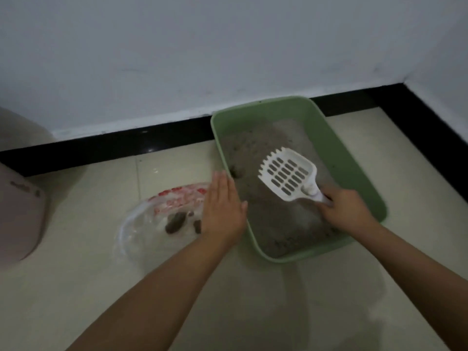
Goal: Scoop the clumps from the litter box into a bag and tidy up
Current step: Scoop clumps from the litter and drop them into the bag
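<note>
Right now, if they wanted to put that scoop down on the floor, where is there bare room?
Bare tile lies in front of the litter box, between the two forearms. More lies beyond the bag, up to the black skirting. It is crowded where the left hand rests between bag and box.

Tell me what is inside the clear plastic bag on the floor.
The clear plastic bag with red print holds a few dark brown clumps. The left hand covers its right edge, so anything there is hidden.
</note>
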Tool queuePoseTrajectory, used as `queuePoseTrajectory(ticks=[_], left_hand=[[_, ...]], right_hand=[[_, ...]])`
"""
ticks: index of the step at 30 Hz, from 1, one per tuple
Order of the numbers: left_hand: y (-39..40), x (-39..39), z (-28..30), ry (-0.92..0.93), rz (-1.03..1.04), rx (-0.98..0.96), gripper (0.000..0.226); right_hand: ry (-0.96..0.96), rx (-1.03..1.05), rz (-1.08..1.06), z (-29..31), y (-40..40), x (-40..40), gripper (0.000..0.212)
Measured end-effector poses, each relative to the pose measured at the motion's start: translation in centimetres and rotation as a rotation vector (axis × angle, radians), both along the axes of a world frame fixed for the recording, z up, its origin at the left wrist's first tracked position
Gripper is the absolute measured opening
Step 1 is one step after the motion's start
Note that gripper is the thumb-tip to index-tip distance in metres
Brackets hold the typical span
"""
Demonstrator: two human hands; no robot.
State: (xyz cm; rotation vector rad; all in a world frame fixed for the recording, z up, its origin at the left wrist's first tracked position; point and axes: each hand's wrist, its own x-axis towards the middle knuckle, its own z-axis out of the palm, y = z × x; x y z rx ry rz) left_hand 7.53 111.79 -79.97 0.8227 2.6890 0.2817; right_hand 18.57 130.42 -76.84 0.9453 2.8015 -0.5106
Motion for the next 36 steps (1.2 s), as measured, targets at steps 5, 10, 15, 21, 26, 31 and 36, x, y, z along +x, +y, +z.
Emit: queuePoseTrajectory(ticks=[5, 10, 15, 21, 26, 31, 36], left_hand=[[4.0, 0.8, -0.8, -0.196, 0.188, 0.002, 0.065], [5.2, 1.1, -1.5, -0.156, 0.297, 0.021, 0.065], [5.7, 1.6, -1.3, -0.109, 0.301, 0.104, 0.055], [5.9, 1.4, -2.2, -0.130, 0.395, 0.027, 0.067], [6.1, 1.5, -1.7, -0.100, 0.319, -0.087, 0.064], [6.2, 1.5, -1.6, -0.045, 0.304, -0.158, 0.060], [6.0, 1.4, -2.0, -0.036, 0.299, -0.144, 0.059]], right_hand=[[-0.114, -0.039, -0.096, -2.3, 2.4, -0.4, 0.028], [-0.130, -0.119, -0.035, -4.7, 2.1, -3.7, 0.034], [-0.203, -0.137, 0.084, -5.3, 3.3, -6.4, 0.017], [-0.247, -0.191, 0.182, -5.7, 4.6, -7.3, 0.022], [-0.177, -0.284, 0.161, -6.7, 2.9, -8.6, 0.023], [-0.105, -0.303, 0.136, -6.6, 2.8, -8.2, 0.027], [-0.236, -0.084, 0.117, -4.2, 5.4, -7.0, 0.020]])
